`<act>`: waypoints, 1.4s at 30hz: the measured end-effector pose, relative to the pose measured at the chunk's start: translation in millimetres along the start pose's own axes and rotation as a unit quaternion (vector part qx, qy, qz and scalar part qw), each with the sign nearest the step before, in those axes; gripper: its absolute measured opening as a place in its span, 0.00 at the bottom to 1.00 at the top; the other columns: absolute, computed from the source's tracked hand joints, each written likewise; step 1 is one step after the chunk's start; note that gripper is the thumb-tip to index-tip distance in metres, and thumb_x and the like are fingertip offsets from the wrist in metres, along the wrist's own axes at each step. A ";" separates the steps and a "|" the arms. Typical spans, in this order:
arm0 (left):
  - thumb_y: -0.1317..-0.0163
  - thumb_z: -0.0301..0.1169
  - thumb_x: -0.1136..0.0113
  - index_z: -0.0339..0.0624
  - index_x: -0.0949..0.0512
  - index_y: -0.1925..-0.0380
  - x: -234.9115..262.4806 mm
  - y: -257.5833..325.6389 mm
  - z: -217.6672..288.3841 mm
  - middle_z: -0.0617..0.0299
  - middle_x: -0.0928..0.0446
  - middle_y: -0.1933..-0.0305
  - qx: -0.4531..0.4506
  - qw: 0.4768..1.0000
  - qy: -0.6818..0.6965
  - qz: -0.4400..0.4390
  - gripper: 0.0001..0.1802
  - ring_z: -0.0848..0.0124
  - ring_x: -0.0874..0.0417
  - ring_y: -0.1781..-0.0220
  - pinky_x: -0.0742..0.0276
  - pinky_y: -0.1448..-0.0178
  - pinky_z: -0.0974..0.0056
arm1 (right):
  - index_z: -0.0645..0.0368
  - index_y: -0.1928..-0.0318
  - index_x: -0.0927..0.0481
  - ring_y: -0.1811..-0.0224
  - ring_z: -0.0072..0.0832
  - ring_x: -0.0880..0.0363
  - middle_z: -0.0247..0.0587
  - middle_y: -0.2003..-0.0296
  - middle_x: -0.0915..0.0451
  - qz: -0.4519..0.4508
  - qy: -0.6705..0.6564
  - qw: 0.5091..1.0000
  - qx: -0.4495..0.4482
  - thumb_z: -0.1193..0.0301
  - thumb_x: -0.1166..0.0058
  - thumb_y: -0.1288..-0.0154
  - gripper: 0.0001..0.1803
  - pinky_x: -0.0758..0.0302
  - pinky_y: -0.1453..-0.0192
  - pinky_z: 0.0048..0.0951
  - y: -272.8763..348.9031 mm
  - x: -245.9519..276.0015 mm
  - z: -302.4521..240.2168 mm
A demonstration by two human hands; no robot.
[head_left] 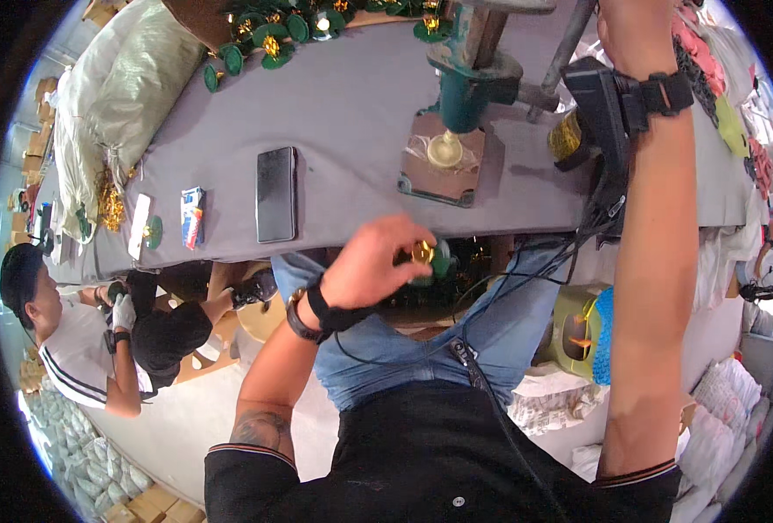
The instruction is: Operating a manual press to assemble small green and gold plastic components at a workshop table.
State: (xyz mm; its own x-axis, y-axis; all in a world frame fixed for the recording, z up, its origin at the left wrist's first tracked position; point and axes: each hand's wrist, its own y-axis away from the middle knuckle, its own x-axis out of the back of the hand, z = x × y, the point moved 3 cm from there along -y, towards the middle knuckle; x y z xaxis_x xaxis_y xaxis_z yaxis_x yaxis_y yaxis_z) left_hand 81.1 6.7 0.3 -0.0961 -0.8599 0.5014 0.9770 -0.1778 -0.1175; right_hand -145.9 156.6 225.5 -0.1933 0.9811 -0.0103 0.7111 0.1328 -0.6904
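Note:
Pinched between the fingers of my left hand point(369, 261) is a small round green piece with a shiny gold centre point(423, 252), just off the table's front edge and above my lap. A green hand press point(466, 96) stands on the table ahead of me. On its brown base plate point(443, 187) sits a cream round fitting point(446, 150) under the ram. My right hand point(635, 35) reaches up beside the press lever point(569, 48). Its fingers run out past the upper edge, so I cannot see whether they grip the lever.
Several green and gold pieces point(273, 50) lie along the table's far side. A black phone point(276, 193), a small box point(192, 218) and a white sack point(133, 78) are on the left. Cables point(591, 227) hang at the right. A seated co-worker point(98, 340) is at far left.

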 end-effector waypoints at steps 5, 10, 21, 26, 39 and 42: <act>0.48 0.24 0.25 0.38 0.16 0.55 -1.6 16.3 -13.6 0.49 0.20 0.56 0.009 1.000 -0.028 -0.002 0.18 0.48 0.18 0.53 0.20 0.48 0.53 | 0.52 0.58 0.28 0.82 0.11 0.40 0.23 0.76 0.34 0.010 -0.008 0.999 -0.033 0.61 0.51 0.18 0.10 0.42 0.80 0.18 1.6 -6.8 -3.2; 0.49 0.30 0.21 0.43 0.22 0.40 101.6 -74.2 -22.5 0.50 0.21 0.42 -0.096 0.936 -0.173 0.291 0.34 0.53 0.21 0.40 0.22 0.37 0.52 | 0.62 0.48 0.23 0.75 0.16 0.38 0.31 0.68 0.30 -0.042 -0.086 0.995 -0.001 0.65 0.52 0.18 0.13 0.38 0.70 0.22 -2.2 11.5 5.2; 0.54 0.71 0.27 0.72 0.37 0.24 310.6 -315.9 -138.8 0.48 0.43 0.19 0.163 0.874 -0.313 0.334 0.57 0.45 0.47 0.17 0.46 0.24 0.24 | 0.62 0.49 0.26 0.78 0.16 0.39 0.36 0.68 0.31 0.014 0.396 0.877 0.272 0.67 0.54 0.18 0.10 0.40 0.75 0.19 2.7 2.0 -1.6; 0.51 0.78 0.38 0.73 0.40 0.21 300.1 -454.2 -119.4 0.52 0.51 0.15 0.129 0.897 -0.323 0.273 0.57 0.42 0.53 0.15 0.61 0.23 0.17 | 0.51 0.49 0.32 0.84 0.19 0.42 0.34 0.72 0.38 0.009 -0.115 0.992 -0.049 0.59 0.54 0.18 0.11 0.38 0.79 0.24 2.6 13.0 7.0; 0.51 0.75 0.36 0.53 0.25 0.29 348.8 -616.7 -199.9 0.52 0.42 0.17 0.135 0.878 -0.457 -0.056 0.55 0.50 0.42 0.17 0.44 0.17 0.44 | 0.51 0.53 0.39 0.91 0.15 0.49 0.31 0.76 0.40 0.007 -0.007 0.999 -0.038 0.54 0.54 0.17 0.16 0.46 0.90 0.21 -8.5 -15.3 14.3; 0.52 0.73 0.34 0.51 0.18 0.36 327.0 -601.6 -222.6 0.46 0.32 0.23 0.007 0.843 -0.533 -0.073 0.50 0.49 0.32 0.23 0.38 0.21 0.45 | 0.50 0.55 0.38 0.90 0.14 0.52 0.29 0.77 0.41 0.107 0.015 0.992 -0.058 0.52 0.52 0.18 0.17 0.48 0.89 0.20 -13.4 -22.1 20.8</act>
State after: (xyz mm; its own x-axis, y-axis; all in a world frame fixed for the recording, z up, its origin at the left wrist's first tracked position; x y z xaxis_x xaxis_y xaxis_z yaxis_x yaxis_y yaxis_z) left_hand -580.4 -274.1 44.2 0.0020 0.0913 0.9958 0.9726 -0.2318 0.0193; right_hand -165.2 130.2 220.0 -0.0105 0.9920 -0.1258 0.8075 -0.0658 -0.5862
